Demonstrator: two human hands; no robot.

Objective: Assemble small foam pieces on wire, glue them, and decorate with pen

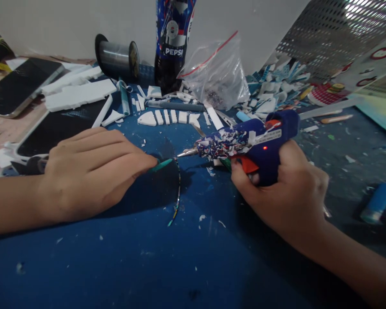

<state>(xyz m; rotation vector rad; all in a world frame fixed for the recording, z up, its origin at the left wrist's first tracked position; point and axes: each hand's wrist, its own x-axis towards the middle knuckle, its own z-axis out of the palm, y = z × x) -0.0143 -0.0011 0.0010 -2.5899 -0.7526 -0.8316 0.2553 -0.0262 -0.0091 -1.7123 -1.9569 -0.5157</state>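
My right hand grips a dark blue hot glue gun crusted with paint-like flecks. Its red light is lit, and a finger lies at the orange trigger. The metal nozzle points left, at or very near the tip of a thin green stick-like piece. That piece is pinched in the fingertips of my left hand. From its tip hangs a thin multicoloured strand, ending in a green tip. Whether nozzle and tip touch, I cannot tell.
Behind lie white fish-shaped segments, a zip bag, a Pepsi bottle and a spool of clear line. White foam strips and a phone are at left. Scraps pile back right; a blue lighter-like object lies right.
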